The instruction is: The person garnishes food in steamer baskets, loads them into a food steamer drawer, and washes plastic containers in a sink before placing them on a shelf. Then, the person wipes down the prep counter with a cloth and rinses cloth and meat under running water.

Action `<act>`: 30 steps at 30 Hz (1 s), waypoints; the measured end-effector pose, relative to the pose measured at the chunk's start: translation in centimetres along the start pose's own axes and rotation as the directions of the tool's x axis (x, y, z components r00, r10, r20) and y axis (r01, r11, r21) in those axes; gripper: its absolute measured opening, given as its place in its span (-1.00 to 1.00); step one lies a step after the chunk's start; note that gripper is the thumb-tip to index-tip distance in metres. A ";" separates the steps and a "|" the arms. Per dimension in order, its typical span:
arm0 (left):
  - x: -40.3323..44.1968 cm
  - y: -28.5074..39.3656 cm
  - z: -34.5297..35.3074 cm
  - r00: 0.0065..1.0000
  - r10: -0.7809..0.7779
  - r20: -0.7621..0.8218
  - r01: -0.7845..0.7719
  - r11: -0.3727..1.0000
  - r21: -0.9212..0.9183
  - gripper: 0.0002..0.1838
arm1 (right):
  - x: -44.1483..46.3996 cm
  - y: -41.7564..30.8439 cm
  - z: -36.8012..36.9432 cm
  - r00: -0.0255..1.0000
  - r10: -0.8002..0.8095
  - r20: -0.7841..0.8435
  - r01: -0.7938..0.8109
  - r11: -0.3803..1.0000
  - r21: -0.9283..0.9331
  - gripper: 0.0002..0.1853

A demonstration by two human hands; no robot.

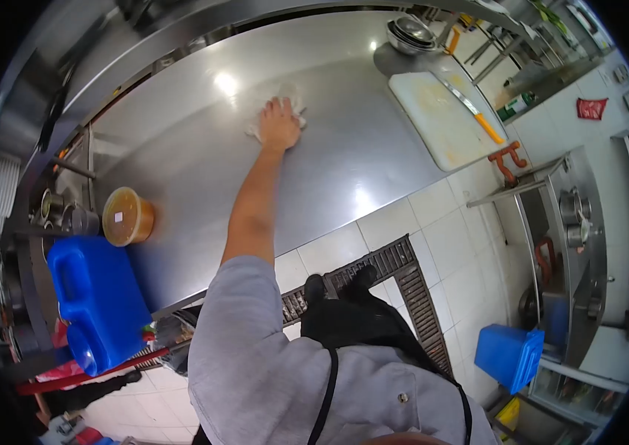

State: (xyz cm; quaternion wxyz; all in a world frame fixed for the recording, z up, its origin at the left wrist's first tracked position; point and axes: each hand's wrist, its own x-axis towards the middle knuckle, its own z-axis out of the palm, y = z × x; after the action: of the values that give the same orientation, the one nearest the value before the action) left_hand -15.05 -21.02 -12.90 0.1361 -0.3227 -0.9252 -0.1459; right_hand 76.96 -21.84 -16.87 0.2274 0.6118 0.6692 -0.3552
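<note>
My left hand (279,126) lies palm down on a pale cloth (296,98), pressing it against the steel table (336,163). Its fingers are spread over the cloth, whose crumpled edges stick out around them. My right hand is not in view. On the table's right end is a white cutting board (433,126). Across the board lies a knife (477,119) with an orange handle.
Metal bowls (411,33) are stacked at the far right corner. At the left stand a lidded tub (127,216) of brownish contents and a blue jug (99,297). A blue bin (507,356) and a steel shelf unit (589,245) are to my right.
</note>
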 end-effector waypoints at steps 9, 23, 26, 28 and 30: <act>-3.4 7.6 -4.1 0.994 0.111 0.023 -0.087 0.879 -0.469 -0.49 | 4.7 -6.1 1.7 1.000 0.002 -0.031 0.006 0.969 0.247 -0.60; -10.0 36.5 0.8 0.966 0.209 -0.154 -0.248 0.920 -0.303 -0.53 | 16.2 11.0 -3.4 0.989 0.140 -0.040 -0.108 0.893 0.437 -0.54; -18.1 41.3 -3.0 0.941 0.317 -0.121 -0.340 0.874 -0.346 -0.54 | 20.0 17.5 -3.2 0.972 0.227 -0.064 -0.162 0.838 0.520 -0.55; -24.1 42.1 -1.9 0.914 0.405 0.032 -0.367 0.856 -0.365 -0.54 | 21.6 20.2 -3.1 0.932 0.265 -0.249 -0.134 0.887 0.443 -0.60; -30.3 42.9 0.2 0.911 0.369 0.183 -0.287 0.888 -0.360 -0.53 | 23.7 20.5 -3.6 0.830 0.034 -0.557 0.070 0.984 0.165 -0.73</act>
State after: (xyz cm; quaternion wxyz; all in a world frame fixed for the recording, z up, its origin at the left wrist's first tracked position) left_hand 35.13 -5.73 -15.73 -0.0121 -0.5088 -0.8294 -0.2302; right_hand 93.99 -3.55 -36.14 -0.0369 0.7003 0.6775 -0.2219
